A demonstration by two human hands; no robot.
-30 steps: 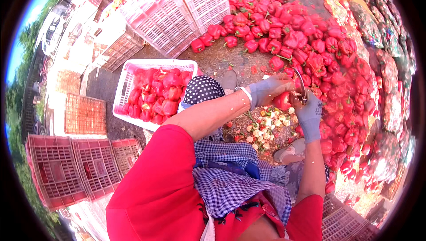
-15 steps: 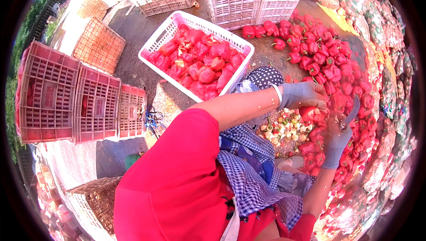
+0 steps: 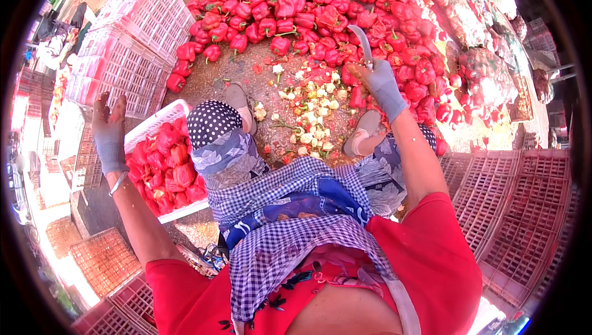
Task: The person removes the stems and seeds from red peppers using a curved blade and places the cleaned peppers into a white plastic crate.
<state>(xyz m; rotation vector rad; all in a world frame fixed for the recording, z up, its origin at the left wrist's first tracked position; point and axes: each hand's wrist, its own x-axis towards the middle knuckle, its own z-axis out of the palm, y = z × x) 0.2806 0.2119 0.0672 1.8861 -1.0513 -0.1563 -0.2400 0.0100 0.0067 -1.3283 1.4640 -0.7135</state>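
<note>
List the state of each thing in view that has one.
Left hand: open, fingers spread, holding nothing
Right hand: closed on the curved knife
Curved knife: blade bare
White crate: filled with red peppers
Pepper pile: heaped loose
Pepper cores: cut off, scattered
Tall crates: stacked

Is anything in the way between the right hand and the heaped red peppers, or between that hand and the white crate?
Nothing visible separates the right hand, holding a curved knife, from the heaped red peppers. Toward the white crate, the person's left knee stands in the direct line.
</note>
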